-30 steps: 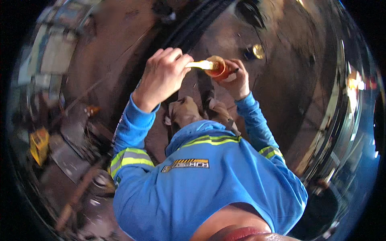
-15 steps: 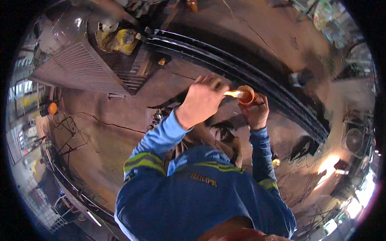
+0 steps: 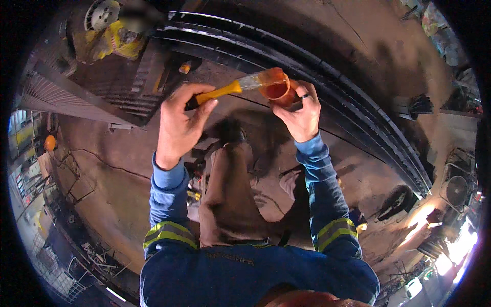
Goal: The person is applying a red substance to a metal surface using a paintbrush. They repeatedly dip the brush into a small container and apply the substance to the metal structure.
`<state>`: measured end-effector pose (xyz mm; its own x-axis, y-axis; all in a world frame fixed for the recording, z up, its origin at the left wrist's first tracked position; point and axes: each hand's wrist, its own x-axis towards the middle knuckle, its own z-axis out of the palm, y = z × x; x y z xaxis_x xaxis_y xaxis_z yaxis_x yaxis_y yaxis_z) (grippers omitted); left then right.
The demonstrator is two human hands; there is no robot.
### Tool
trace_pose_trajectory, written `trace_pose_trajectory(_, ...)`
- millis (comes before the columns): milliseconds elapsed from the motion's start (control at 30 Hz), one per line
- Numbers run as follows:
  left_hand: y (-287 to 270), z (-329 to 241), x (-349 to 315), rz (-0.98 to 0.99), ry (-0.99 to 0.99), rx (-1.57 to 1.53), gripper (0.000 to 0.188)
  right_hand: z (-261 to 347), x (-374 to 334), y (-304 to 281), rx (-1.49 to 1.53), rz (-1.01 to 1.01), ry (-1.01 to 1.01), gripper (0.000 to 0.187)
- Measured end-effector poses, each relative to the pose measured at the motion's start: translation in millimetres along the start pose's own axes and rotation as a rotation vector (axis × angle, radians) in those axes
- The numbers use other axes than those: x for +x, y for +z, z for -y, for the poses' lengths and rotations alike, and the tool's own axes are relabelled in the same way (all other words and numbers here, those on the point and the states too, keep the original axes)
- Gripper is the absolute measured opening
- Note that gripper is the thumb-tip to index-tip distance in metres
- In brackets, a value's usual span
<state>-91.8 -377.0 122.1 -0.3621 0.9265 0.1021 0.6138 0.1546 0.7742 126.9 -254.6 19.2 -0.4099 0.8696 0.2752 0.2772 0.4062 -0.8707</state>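
A paintbrush (image 3: pixel 227 91) with a yellow handle is gripped in my left hand (image 3: pixel 179 123). Its bristles, stained orange-red, lie across the rim of a small orange-red cup (image 3: pixel 279 91). My right hand (image 3: pixel 300 113), with a dark ring on one finger, is wrapped around the right side of this cup. The cup is tilted so that its mouth faces me, and its inner wall is the same orange-red. Just beyond both hands run long dark metal bars (image 3: pixel 327 77), low over the floor.
A slatted metal panel (image 3: pixel 76 97) stands at the left, with a yellow bag (image 3: pixel 125 43) behind it. A dark cylindrical container (image 3: pixel 409 107) is past the bars at right, and a round fan (image 3: pixel 455 191) is farther right. A cable (image 3: pixel 110 165) crosses the brown floor.
My left hand has moved left and turned, so the whole brush now shows. The cup and my right hand have shifted left and farther away. My view has also moved, and my leg shows more.
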Motion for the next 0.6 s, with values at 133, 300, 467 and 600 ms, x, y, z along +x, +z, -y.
trace_pose_trajectory(133,69.4,88.2,-10.7,-0.057,-0.033,-0.082,0.021,-93.2,-15.4,32.0,0.073,-0.034,-0.075,0.056)
trace_pose_trajectory(300,139.8,154.8,-0.5,-0.172,0.125,-0.111,0.025,-164.2,-8.5,50.1,0.124,-0.093,-0.154,0.060)
trace_pose_trajectory(467,174.2,171.8,19.3,-0.363,0.438,0.089,0.024,-200.8,-4.7,51.2,0.281,0.023,-0.183,0.062)
trace_pose_trajectory(600,181.0,174.1,14.6,-0.514,0.489,0.212,0.024,-207.9,-13.2,46.4,0.405,0.024,-0.182,0.063)
